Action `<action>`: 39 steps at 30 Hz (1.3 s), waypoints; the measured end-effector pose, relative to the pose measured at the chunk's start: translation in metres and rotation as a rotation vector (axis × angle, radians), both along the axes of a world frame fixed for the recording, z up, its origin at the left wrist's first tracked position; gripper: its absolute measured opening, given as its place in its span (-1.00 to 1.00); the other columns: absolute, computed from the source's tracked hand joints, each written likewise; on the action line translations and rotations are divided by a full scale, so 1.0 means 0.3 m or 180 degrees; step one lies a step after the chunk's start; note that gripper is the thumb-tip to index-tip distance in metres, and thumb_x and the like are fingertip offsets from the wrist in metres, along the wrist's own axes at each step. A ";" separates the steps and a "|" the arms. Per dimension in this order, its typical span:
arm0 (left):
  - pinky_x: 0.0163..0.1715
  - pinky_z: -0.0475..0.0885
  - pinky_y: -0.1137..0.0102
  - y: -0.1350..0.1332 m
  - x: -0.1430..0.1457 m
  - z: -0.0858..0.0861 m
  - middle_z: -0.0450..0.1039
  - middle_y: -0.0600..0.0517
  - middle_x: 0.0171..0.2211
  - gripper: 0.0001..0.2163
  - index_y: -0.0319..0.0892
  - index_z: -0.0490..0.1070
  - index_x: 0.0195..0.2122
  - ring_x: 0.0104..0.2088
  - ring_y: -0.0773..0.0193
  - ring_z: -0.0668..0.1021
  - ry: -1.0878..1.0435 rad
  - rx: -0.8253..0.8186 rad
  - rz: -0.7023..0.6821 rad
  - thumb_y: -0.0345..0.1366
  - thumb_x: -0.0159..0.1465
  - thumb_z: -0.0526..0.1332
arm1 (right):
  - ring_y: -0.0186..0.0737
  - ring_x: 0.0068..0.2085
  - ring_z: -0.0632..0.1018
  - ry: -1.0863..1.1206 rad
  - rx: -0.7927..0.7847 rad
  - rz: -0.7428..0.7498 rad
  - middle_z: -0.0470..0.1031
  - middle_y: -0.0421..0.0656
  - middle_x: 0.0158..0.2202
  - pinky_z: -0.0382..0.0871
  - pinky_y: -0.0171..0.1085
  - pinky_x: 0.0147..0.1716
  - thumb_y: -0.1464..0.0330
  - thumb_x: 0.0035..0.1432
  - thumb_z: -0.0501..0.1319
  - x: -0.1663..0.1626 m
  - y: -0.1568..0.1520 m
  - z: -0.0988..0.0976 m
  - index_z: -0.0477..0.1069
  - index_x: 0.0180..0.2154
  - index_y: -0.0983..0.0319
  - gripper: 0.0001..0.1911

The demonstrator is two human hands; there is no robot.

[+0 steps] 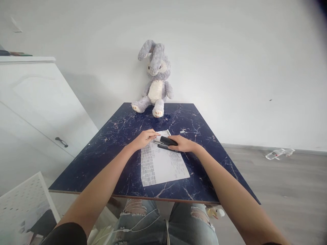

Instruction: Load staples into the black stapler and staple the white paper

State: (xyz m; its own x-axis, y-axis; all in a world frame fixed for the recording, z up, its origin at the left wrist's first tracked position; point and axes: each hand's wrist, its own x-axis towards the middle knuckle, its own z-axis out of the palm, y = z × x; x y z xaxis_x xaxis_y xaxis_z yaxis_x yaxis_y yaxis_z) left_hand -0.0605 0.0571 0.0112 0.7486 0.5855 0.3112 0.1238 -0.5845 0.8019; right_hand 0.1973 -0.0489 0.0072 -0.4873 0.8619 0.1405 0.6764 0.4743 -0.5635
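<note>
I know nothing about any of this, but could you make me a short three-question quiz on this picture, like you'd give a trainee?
1. What is in the right hand?
A) a pen
B) a stapler
C) a cup

2. True or false: the plush rabbit sits at the far end of the table.

3. Short answer: which hand has its fingertips near the stapler's front end, by the upper part of the paper?

Key:
1. B
2. True
3. The left hand

Paper (165, 165) on table (106, 149), toy rabbit (155, 91) behind
</note>
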 end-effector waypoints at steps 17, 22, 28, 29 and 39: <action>-0.09 0.52 0.34 0.041 0.016 -0.074 0.69 0.03 -0.15 -0.83 -0.03 0.69 -0.16 -0.16 0.13 0.69 0.0644 0.0637 -0.0116 -0.33 0.24 0.37 | -0.18 -0.31 0.48 0.0024 -0.0056 -0.0017 0.51 -0.15 -0.28 0.25 -0.26 -0.32 0.20 0.30 0.22 0.005 0.011 -0.014 0.38 -0.17 0.23 -0.78; -0.07 0.52 0.33 0.037 0.013 -0.065 0.68 0.04 -0.15 -0.81 -0.01 0.69 -0.13 -0.16 0.14 0.69 0.0677 0.0618 -0.0205 -0.34 0.26 0.35 | -0.18 -0.31 0.48 0.0032 -0.0077 -0.0021 0.51 -0.15 -0.29 0.25 -0.26 -0.32 0.20 0.30 0.24 0.009 0.014 -0.021 0.38 -0.17 0.23 -0.78; -0.04 0.53 0.28 0.043 0.013 -0.064 0.68 0.02 -0.13 -0.81 -0.01 0.68 -0.11 -0.15 0.12 0.68 0.0802 0.0665 -0.0192 -0.30 0.27 0.35 | -0.18 -0.31 0.48 0.0031 -0.0111 -0.0041 0.52 -0.14 -0.27 0.25 -0.26 -0.32 0.19 0.31 0.23 0.011 0.015 -0.024 0.38 -0.17 0.23 -0.77; -0.04 0.53 0.28 0.045 0.011 -0.062 0.68 0.02 -0.13 -0.81 -0.01 0.68 -0.10 -0.14 0.12 0.68 0.0808 0.0696 -0.0232 -0.29 0.28 0.35 | -0.18 -0.31 0.48 0.0036 -0.0117 -0.0036 0.53 -0.14 -0.27 0.25 -0.26 -0.32 0.19 0.31 0.23 0.011 0.015 -0.024 0.38 -0.17 0.23 -0.77; 0.11 0.47 0.25 0.079 -0.048 -0.032 0.63 0.01 0.00 -0.76 0.01 0.63 0.02 0.01 0.16 0.64 0.0922 0.1094 -0.0759 -0.30 0.37 0.25 | -0.18 -0.30 0.46 0.0101 -0.0130 0.0006 0.50 -0.14 -0.27 0.24 -0.25 -0.31 0.17 0.31 0.23 0.020 0.015 -0.022 0.40 -0.16 0.24 -0.74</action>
